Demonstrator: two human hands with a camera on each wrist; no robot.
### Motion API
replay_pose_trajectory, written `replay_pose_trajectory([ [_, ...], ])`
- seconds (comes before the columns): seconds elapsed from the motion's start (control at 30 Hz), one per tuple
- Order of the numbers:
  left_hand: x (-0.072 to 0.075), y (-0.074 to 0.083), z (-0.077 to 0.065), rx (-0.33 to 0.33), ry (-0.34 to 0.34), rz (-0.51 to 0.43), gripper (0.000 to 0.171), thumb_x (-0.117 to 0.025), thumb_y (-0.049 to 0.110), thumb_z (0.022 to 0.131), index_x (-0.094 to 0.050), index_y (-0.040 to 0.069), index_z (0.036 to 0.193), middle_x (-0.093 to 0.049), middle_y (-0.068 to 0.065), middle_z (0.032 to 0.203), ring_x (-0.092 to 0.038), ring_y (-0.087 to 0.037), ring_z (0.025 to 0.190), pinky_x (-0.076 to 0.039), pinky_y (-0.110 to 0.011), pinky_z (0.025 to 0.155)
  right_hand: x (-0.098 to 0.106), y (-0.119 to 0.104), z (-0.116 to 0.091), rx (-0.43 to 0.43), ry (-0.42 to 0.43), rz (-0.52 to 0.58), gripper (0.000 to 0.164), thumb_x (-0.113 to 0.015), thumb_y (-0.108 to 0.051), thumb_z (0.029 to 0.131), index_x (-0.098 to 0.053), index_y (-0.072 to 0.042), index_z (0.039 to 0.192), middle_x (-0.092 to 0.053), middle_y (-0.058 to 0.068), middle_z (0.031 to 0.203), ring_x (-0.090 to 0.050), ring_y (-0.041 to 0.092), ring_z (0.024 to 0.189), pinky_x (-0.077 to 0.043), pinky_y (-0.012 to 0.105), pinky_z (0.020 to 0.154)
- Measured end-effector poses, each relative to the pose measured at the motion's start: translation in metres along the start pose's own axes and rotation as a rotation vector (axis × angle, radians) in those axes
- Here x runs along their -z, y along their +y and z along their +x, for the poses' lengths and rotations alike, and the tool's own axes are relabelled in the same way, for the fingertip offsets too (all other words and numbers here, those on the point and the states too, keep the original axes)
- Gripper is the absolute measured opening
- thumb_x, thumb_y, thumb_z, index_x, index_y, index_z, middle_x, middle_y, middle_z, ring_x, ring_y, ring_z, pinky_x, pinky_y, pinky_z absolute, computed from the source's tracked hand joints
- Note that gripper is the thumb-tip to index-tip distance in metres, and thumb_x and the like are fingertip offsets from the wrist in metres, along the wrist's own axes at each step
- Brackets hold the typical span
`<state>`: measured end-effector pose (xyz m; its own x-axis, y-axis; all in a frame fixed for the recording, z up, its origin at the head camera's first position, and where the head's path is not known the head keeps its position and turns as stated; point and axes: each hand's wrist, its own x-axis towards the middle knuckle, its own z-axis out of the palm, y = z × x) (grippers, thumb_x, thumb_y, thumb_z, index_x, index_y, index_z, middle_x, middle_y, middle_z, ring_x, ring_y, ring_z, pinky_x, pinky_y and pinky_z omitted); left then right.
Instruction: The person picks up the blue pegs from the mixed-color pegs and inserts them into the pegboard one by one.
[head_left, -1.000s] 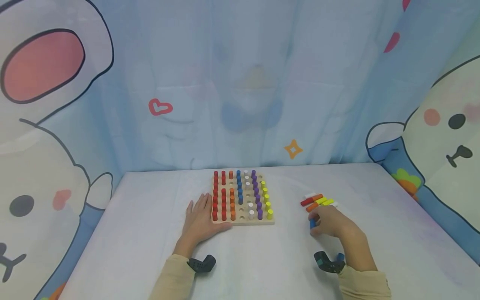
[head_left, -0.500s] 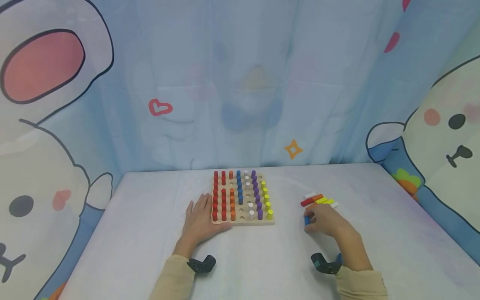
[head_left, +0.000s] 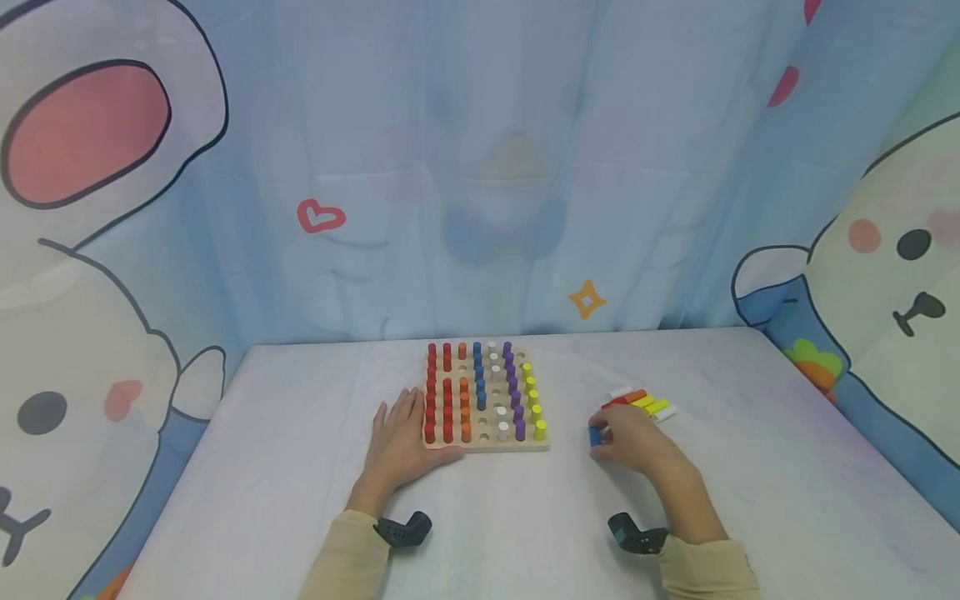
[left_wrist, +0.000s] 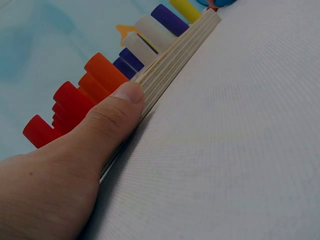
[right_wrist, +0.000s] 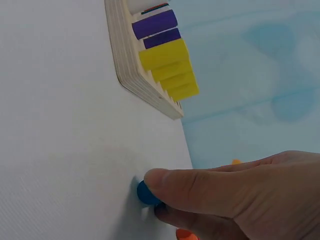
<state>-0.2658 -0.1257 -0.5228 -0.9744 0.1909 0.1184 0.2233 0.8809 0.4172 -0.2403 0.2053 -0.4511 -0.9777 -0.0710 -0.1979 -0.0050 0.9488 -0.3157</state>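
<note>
My right hand (head_left: 637,435) pinches a blue peg (head_left: 595,437) between thumb and fingers, low over the table to the right of the wooden pegboard (head_left: 517,446). In the right wrist view the end of the blue peg (right_wrist: 147,194) shows under the thumb. Along the board's left side lies my left hand (head_left: 405,437), fingers straight, its thumb (left_wrist: 117,107) against the front edge. Upright pegs stand in columns: red (head_left: 447,432), orange (head_left: 466,431), blue (head_left: 481,400), white (head_left: 502,430), purple (head_left: 520,429) and yellow (head_left: 540,429). Some holes between them are bare.
Beyond my right hand lies a loose pile of pegs: a white peg (head_left: 620,392), an orange peg (head_left: 636,395), a yellow peg (head_left: 656,407) and others. Black wrist devices (head_left: 405,529) sit on both wrists. A printed curtain (head_left: 510,167) hangs behind the white table (head_left: 525,517).
My right hand has slid left toward the pegboard with the blue peg in its pinch. Another blue peg near the right wrist has gone out of sight. My left hand stays put.
</note>
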Motion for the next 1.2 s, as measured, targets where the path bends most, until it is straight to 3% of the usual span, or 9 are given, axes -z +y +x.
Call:
replay_pose_trajectory([
  [0.3, -0.001, -0.001, 0.000, 0.002, -0.003, 0.002, 0.119, -0.059, 0.081, 0.066, -0.025, 0.005, 0.150, -0.026, -0.010, 0.157, -0.018, -0.026, 0.147, -0.009, -0.052, 0.119, -0.008, -0.015, 0.005, -0.003, 0.040, -0.009, 0.042, -0.080, -0.016, 0.076, -0.066, -0.005, 0.114, -0.062, 0.006, 0.094, -0.059, 0.016, 0.081, -0.057, 0.036, 0.079],
  [0.77, 0.003, 0.001, 0.000, -0.002, -0.012, -0.014, 0.120, -0.059, 0.082, 0.065, -0.025, 0.004, 0.150, -0.026, -0.012, 0.157, -0.019, -0.027, 0.147, -0.010, -0.053, 0.119, -0.023, -0.034, 0.011, 0.023, 0.125, 0.027, 0.045, -0.078, -0.017, 0.078, -0.063, -0.006, 0.119, -0.064, 0.012, 0.111, -0.063, 0.017, 0.088, -0.057, 0.037, 0.082],
  [1.2, 0.002, 0.000, 0.000, 0.000, -0.017, -0.010, 0.121, -0.059, 0.081, 0.065, -0.025, 0.003, 0.150, -0.025, -0.012, 0.157, -0.018, -0.027, 0.147, -0.010, -0.053, 0.119, -0.030, -0.040, 0.015, 0.057, 0.164, 0.034, 0.046, -0.079, -0.017, 0.078, -0.063, -0.005, 0.119, -0.064, 0.011, 0.112, -0.063, 0.017, 0.089, -0.057, 0.035, 0.081],
])
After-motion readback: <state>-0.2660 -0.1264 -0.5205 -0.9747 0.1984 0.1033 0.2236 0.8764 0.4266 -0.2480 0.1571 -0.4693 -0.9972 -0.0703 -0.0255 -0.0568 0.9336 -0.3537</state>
